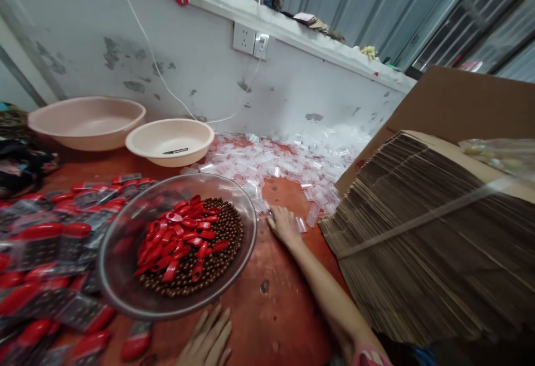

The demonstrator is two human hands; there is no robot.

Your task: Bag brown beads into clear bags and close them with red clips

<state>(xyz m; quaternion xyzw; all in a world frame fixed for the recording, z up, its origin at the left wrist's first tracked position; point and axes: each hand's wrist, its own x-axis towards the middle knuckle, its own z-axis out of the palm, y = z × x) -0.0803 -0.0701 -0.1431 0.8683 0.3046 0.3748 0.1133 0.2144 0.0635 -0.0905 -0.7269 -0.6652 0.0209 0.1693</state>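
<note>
My left hand (208,337) lies flat on the red table near its front edge, fingers stretched out, holding nothing. Just beyond it stands a large clear bowl (252,243) of small brown beads (232,232) with red plastic clip-like parts (167,238) heaped on them. My right hand (283,225) reaches forward to the near edge of a spread of small clear plastic sleeves (251,168). Its fingers are bent down, with a clear sleeve (264,208) at the fingertips; the grip is partly hidden. Another clear sleeve (301,224) lies beside that hand.
Many red-topped clear packs with dark contents (42,246) cover the left side. A pink basin (87,137) and a cream basin (169,157) holding a small dark strip stand behind. A strapped stack of cardboard (409,232) leans at right. A white cable (144,32) hangs along the wall.
</note>
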